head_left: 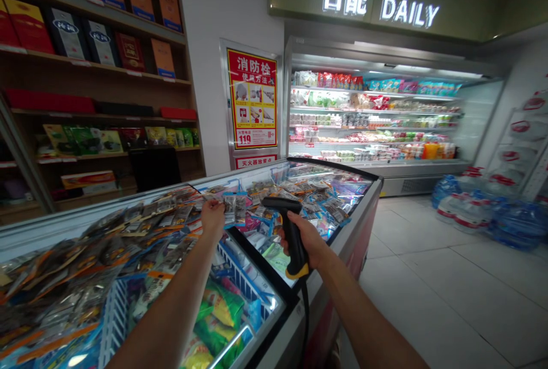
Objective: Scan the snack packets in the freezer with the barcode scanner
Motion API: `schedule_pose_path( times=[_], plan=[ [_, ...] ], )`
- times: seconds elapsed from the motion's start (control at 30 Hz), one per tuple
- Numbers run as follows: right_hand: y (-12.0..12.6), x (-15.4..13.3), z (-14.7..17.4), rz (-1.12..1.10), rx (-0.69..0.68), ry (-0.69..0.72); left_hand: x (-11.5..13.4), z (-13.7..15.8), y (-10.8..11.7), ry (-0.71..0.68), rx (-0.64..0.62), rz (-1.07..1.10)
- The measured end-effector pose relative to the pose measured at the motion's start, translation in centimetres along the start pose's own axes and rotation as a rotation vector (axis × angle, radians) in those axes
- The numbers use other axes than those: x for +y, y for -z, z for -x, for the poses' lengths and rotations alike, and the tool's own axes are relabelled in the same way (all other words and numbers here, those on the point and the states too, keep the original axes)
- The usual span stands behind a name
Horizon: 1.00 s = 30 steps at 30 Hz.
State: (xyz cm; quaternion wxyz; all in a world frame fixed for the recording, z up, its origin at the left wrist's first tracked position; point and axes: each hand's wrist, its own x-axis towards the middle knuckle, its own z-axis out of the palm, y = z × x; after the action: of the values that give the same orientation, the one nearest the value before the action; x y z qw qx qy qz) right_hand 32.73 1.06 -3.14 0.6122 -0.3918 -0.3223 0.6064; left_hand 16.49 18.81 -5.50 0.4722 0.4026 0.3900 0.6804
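My right hand [309, 239] is wrapped round the grip of a black and yellow barcode scanner [294, 243], its head pointing left over the freezer. A cable hangs from the scanner's base. My left hand [213, 215] pinches the left edge of a small blue-edged packet [235, 209], held up in front of the scanner head with a gap between them. Below both hands, many flat snack packets [141, 220] with orange and blue edges lie spread on the freezer's glass top. The contents of the held packet are too small to make out.
The chest freezer [359, 209] runs across the front, with blue baskets [115, 312] and green bags under its glass. Boxed goods fill shelves [98, 60] at left. Behind stands a lit refrigerated display [377, 169]; bundled water bottles [466, 209] sit on the floor at right.
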Motion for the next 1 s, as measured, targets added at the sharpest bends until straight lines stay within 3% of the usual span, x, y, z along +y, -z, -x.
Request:
schedule_pose_path(
  times=[0.1,0.17,0.4,0.63,1.0],
  plan=[
    [-0.1,0.0,0.0,0.002,-0.014,0.003,0.0,-0.3,0.0,-0.140,0.083,-0.131],
    [-0.2,0.0,0.1,0.002,-0.024,-0.002,0.0,-0.3,-0.1,-0.173,0.051,-0.191],
    [-1.1,-0.4,0.2,-0.066,-0.063,-0.032,-0.6,0.6,-1.1,-0.120,-0.125,-0.114],
    [-1.2,-0.5,0.3,-0.057,-0.039,-0.078,-0.3,1.4,-1.6,-0.030,-0.099,0.032],
    [-1.2,-1.2,0.5,-0.045,0.039,-0.010,-0.4,1.3,-1.1,0.022,-0.132,0.005]
  ],
)
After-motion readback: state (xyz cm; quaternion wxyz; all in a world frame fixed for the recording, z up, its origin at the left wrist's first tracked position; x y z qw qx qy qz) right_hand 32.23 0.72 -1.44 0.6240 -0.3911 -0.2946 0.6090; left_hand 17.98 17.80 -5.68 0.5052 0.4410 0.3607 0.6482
